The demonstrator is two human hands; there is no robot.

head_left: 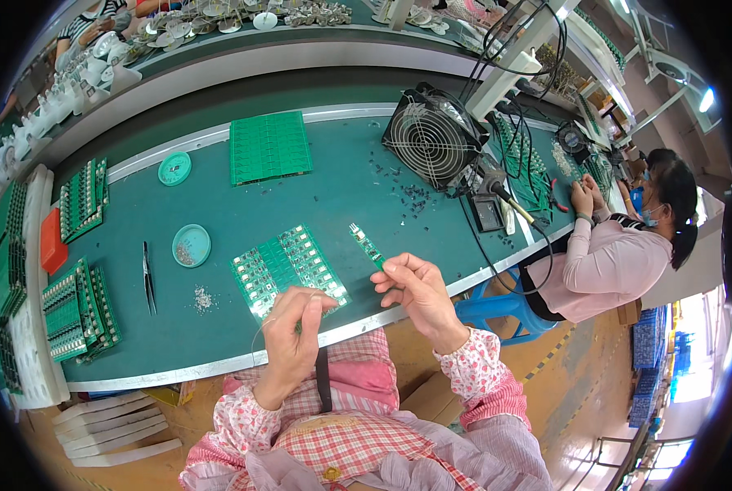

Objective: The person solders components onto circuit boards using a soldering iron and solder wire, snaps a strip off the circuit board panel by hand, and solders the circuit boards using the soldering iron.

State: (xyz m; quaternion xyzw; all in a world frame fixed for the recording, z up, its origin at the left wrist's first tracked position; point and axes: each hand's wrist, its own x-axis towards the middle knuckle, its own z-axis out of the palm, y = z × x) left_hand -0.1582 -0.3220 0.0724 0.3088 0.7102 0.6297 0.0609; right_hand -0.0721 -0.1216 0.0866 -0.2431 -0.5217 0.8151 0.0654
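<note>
My right hand (419, 296) pinches a small narrow circuit board (368, 248) by its lower end, tilted above the table. Small metal pins show at the board's far tip. My left hand (296, 327) is closed in a pinch on a thin wire (257, 334), which curves down beside the wrist; it looks like solder, but is too fine to be sure. Just beyond that hand, a green panel of joined circuit boards (280, 266) with rows of white and dark parts lies on the green worktable (345, 192). The hand covers its near corner.
Tweezers (148, 278), loose tiny parts (203, 299) and two round dishes (192, 245) (174, 168) lie left. Stacked panels (270, 147) stand behind. A black fan (433, 141), soldering iron (513, 202) and cables are at right. A co-worker (620, 254) sits further right.
</note>
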